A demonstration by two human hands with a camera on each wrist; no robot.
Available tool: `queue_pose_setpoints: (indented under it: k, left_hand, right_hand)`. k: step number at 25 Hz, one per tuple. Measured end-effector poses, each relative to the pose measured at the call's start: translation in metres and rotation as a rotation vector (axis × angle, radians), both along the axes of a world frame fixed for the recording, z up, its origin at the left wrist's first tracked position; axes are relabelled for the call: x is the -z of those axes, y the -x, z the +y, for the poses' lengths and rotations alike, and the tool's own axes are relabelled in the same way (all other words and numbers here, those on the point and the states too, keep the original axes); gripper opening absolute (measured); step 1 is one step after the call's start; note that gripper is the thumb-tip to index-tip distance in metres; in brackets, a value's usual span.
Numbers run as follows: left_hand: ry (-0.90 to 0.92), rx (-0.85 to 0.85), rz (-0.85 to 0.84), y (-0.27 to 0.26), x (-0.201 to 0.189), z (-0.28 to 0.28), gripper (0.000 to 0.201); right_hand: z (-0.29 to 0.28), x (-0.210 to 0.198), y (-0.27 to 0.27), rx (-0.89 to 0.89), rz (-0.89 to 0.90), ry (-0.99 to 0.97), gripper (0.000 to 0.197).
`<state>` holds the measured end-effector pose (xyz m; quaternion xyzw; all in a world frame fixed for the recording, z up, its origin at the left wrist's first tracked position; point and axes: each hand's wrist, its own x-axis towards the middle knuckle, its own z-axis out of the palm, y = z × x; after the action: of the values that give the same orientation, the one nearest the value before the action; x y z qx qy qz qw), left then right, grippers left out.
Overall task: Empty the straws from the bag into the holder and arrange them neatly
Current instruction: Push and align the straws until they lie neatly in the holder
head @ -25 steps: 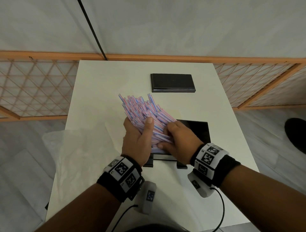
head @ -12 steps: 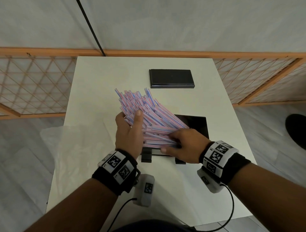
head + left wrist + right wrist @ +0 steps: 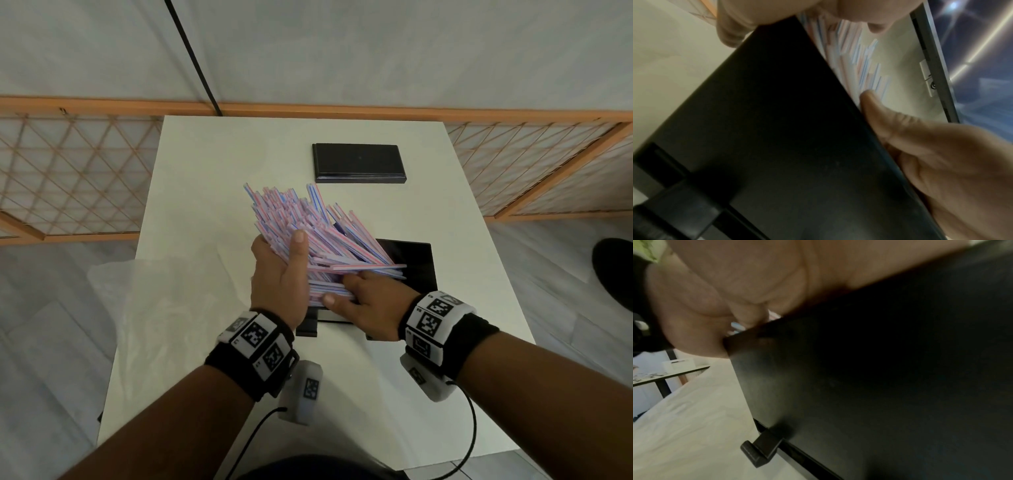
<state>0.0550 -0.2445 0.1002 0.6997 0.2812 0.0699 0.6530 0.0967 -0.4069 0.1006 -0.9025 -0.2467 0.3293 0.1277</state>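
A thick bundle of pink-and-blue striped straws (image 3: 308, 233) fans out over the black holder (image 3: 416, 263) in the middle of the white table (image 3: 212, 164). My left hand (image 3: 277, 274) grips the bundle's left side, thumb on top and fingers underneath. My right hand (image 3: 370, 301) holds the straws' near ends at the holder's front edge. The straws' upper ends point away to the left. In the left wrist view the thumb (image 3: 875, 110) presses blurred straws (image 3: 865, 68) beside the holder's dark wall (image 3: 777, 129). The right wrist view shows mostly the holder's wall (image 3: 879, 386). The clear bag (image 3: 161, 308) lies flat at the left.
A flat black lid (image 3: 358, 162) lies at the back of the table. The bag hangs over the table's left edge. An orange lattice fence (image 3: 68, 178) runs behind the table. A dark shoe (image 3: 616, 270) is on the floor to the right.
The bundle has fanned wider, its lower straws swinging right across the holder's opening. Both hands have kept their hold, and my right hand has shifted a little right.
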Motion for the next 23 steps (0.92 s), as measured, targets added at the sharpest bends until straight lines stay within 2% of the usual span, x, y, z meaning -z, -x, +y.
queue_pose_setpoints:
  k: [2, 4, 7, 9, 11, 14, 19, 23]
  left_hand:
    - [-0.022, 0.014, 0.019, -0.001, 0.003, -0.001, 0.079]
    - [-0.047, 0.062, 0.054, -0.002, 0.007, 0.002, 0.083]
    - [-0.133, 0.107, 0.08, -0.001, 0.01, 0.012, 0.067]
    - [-0.252, 0.088, 0.092, 0.0, 0.012, 0.02, 0.06]
    - [-0.33, 0.073, 0.088, 0.0, 0.011, 0.025, 0.061]
    - [-0.372, 0.074, 0.043, -0.003, 0.002, 0.025, 0.06]
    - [-0.481, 0.113, 0.033, -0.011, -0.008, 0.028, 0.045]
    - [-0.452, 0.121, 0.029, -0.017, -0.013, 0.026, 0.024]
  right_hand:
    - [0.001, 0.001, -0.001, -0.001, -0.002, 0.001, 0.109]
    - [0.003, 0.003, -0.001, -0.024, -0.038, 0.031, 0.099]
    - [0.002, 0.001, 0.0, -0.004, -0.129, 0.145, 0.095]
    - [-0.003, 0.002, -0.001, 0.009, -0.146, 0.04, 0.078]
    - [-0.008, 0.001, -0.001, 0.035, -0.136, -0.11, 0.058]
    - [-0.015, 0.002, 0.004, 0.048, -0.162, -0.184, 0.046]
    - [-0.016, 0.01, 0.017, 0.018, -0.28, -0.171, 0.053]
    - [-0.015, 0.014, 0.02, 0.049, -0.287, -0.211, 0.053]
